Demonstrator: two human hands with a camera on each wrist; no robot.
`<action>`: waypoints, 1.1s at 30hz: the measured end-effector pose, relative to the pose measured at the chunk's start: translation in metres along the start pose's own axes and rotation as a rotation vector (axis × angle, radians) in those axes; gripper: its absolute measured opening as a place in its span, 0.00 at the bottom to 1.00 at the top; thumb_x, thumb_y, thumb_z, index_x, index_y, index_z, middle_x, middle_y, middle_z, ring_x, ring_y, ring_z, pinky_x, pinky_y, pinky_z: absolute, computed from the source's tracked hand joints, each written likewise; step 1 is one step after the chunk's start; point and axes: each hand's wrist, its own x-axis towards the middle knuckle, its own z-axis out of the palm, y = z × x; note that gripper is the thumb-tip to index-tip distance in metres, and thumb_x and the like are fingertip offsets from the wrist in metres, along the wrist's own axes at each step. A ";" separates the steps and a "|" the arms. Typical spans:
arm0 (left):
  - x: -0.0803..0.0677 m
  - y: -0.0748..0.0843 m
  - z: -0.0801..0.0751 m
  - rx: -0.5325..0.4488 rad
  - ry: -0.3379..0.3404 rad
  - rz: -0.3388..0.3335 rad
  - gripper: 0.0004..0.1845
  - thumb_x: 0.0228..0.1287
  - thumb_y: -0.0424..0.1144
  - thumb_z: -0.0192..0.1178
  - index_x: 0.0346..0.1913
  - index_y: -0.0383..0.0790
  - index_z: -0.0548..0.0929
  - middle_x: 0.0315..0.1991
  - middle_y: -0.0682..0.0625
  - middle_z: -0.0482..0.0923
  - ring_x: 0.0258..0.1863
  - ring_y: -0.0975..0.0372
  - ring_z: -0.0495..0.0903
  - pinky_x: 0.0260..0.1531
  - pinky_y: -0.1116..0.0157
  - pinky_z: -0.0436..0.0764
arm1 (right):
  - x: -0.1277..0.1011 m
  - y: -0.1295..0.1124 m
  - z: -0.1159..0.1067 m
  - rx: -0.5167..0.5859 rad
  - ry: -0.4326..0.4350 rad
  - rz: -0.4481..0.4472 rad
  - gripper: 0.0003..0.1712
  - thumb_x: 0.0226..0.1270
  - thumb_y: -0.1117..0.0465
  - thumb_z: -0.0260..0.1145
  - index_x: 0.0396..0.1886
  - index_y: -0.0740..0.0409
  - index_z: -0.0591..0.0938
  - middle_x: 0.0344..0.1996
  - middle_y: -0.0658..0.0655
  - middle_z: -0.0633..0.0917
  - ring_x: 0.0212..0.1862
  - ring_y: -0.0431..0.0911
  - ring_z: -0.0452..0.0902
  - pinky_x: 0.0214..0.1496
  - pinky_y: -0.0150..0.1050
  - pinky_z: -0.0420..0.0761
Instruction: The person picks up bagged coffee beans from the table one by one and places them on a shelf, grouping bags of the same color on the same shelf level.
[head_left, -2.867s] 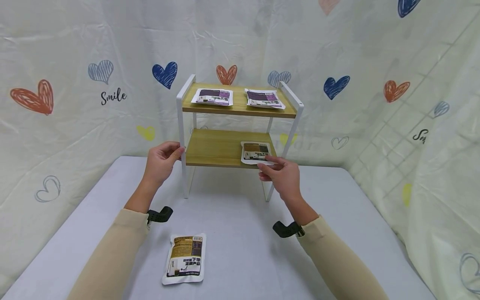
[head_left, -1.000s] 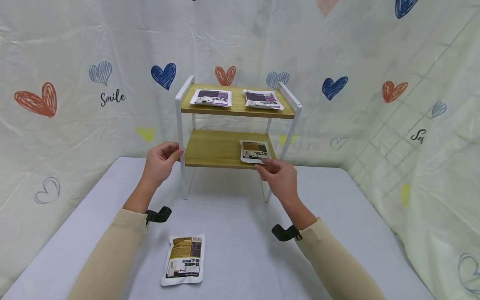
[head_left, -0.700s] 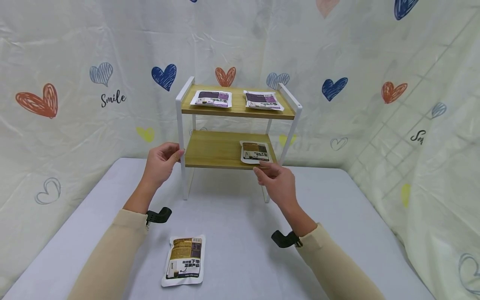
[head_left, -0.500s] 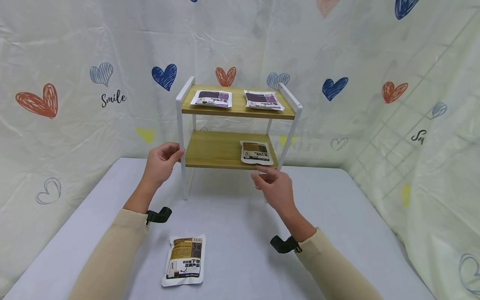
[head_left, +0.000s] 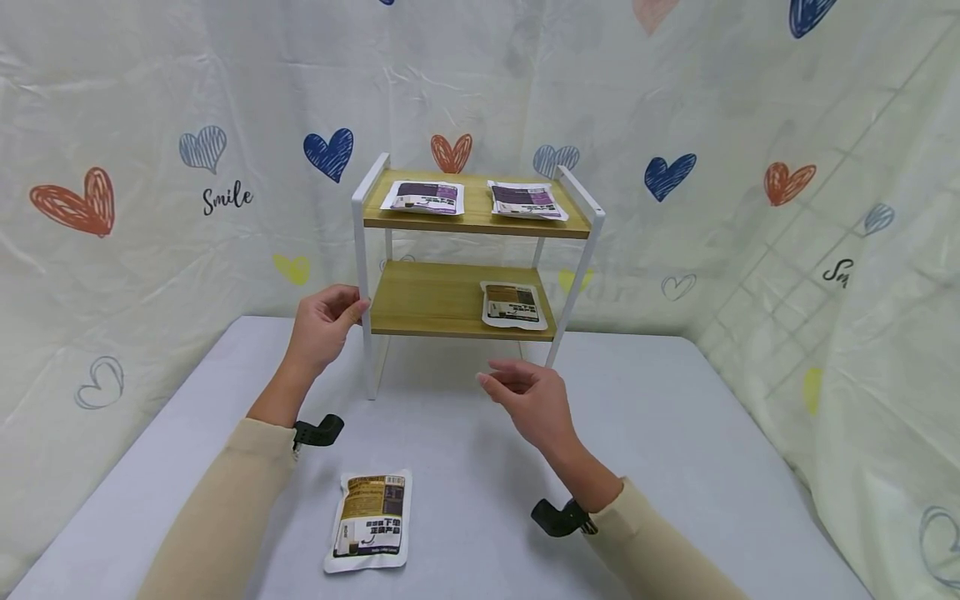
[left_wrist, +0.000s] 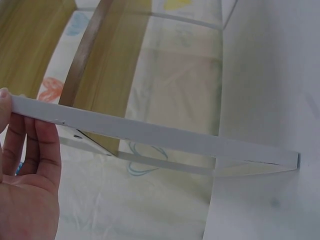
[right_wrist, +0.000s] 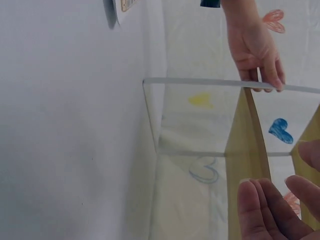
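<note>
A two-tier wooden shelf rack [head_left: 435, 300] with a white frame stands on the table. My left hand [head_left: 318, 329] pinches its left front leg between thumb and fingers; the left wrist view shows the fingers [left_wrist: 47, 150] behind the white leg [left_wrist: 125, 127]. In front of and below the lower tier, my right hand [head_left: 532, 406] hovers apart from everything, fingers loosely bent and holding nothing. A brown-and-white pouch [head_left: 513, 306] lies flat at the right of the lower tier. Another brown-and-white pouch [head_left: 369, 522] lies on the table, nearer me, between the forearms.
Two purple-and-white pouches, one at the left [head_left: 425, 197] and one at the right [head_left: 527, 200], lie on the top tier. The white table [head_left: 450, 433] is bordered behind and at the right by a heart-printed curtain [head_left: 480, 83].
My right hand has let go of the pouch on the lower tier and drawn back, down and left toward me. That pouch stays on the tier. The left hand keeps its place on the leg.
</note>
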 end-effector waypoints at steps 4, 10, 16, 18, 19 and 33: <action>0.000 0.001 0.001 -0.004 0.004 -0.002 0.18 0.72 0.44 0.64 0.53 0.32 0.85 0.39 0.51 0.85 0.35 0.64 0.81 0.40 0.75 0.83 | -0.007 0.002 0.007 0.030 -0.040 -0.021 0.15 0.63 0.53 0.77 0.48 0.50 0.90 0.40 0.53 0.92 0.39 0.43 0.89 0.42 0.34 0.87; 0.000 0.001 0.000 0.013 -0.005 -0.004 0.18 0.72 0.46 0.63 0.53 0.35 0.85 0.41 0.47 0.85 0.36 0.63 0.81 0.40 0.75 0.84 | -0.019 0.009 0.017 0.064 -0.098 -0.035 0.12 0.63 0.57 0.77 0.46 0.50 0.90 0.41 0.52 0.91 0.41 0.42 0.89 0.45 0.31 0.87; 0.000 0.001 0.000 0.006 -0.006 -0.003 0.18 0.72 0.45 0.64 0.53 0.34 0.85 0.41 0.45 0.85 0.36 0.62 0.81 0.40 0.75 0.84 | -0.031 0.013 0.029 0.088 -0.139 -0.011 0.16 0.61 0.59 0.78 0.50 0.49 0.89 0.47 0.52 0.90 0.44 0.44 0.88 0.46 0.30 0.87; 0.000 0.002 0.000 0.001 -0.009 -0.003 0.17 0.72 0.44 0.64 0.53 0.33 0.85 0.42 0.42 0.85 0.36 0.62 0.81 0.40 0.75 0.84 | -0.035 0.013 0.033 0.090 -0.156 -0.002 0.17 0.61 0.58 0.78 0.51 0.48 0.89 0.48 0.52 0.89 0.44 0.45 0.89 0.45 0.30 0.87; 0.000 0.002 0.000 -0.001 -0.011 -0.003 0.17 0.72 0.44 0.64 0.53 0.33 0.85 0.43 0.40 0.85 0.36 0.62 0.81 0.40 0.75 0.84 | -0.038 0.014 0.035 0.088 -0.165 0.005 0.18 0.62 0.57 0.78 0.52 0.48 0.89 0.49 0.52 0.89 0.45 0.45 0.89 0.45 0.30 0.87; 0.001 -0.001 0.000 -0.004 -0.014 0.001 0.19 0.72 0.45 0.63 0.54 0.31 0.84 0.42 0.42 0.85 0.36 0.64 0.81 0.40 0.76 0.84 | -0.070 0.016 0.069 0.012 -0.383 0.139 0.28 0.62 0.50 0.77 0.60 0.50 0.84 0.56 0.59 0.85 0.48 0.48 0.84 0.48 0.41 0.87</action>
